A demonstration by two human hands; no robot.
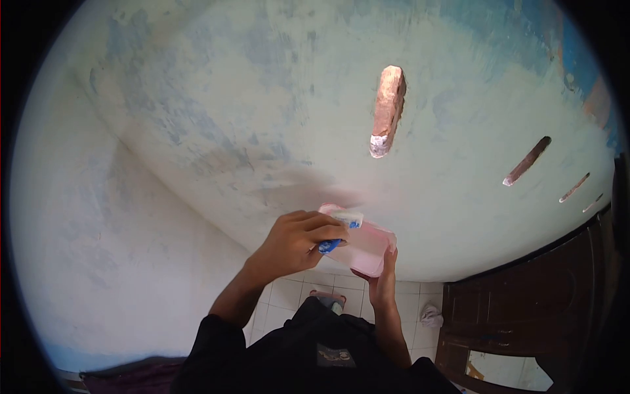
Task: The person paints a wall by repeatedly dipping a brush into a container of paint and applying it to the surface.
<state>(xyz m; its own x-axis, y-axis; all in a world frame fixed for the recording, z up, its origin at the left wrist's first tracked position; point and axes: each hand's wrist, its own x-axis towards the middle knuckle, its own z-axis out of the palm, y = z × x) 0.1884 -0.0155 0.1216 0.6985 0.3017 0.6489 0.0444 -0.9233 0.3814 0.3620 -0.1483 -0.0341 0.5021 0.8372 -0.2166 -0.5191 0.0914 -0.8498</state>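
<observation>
My left hand (298, 241) is closed round the blue handle of a scraper (329, 246), whose whitish-smeared head lies over the far left part of a pink tub. That pink tub (380, 234) is rectangular with rounded corners, and it sits tilted in front of my body. My right hand (384, 279) grips the tub at its near right corner, thumb along the side and fingers underneath. Part of the tub's inside is covered by the left hand and the tool.
Ahead rises a patchy pale-green wall (282, 98) with long slots (388, 111) showing brick. A white wall (118, 262) meets it on the left. Dark wooden furniture (525, 302) stands at the right; a crumpled cloth (431, 316) lies on the tiled floor (282, 293).
</observation>
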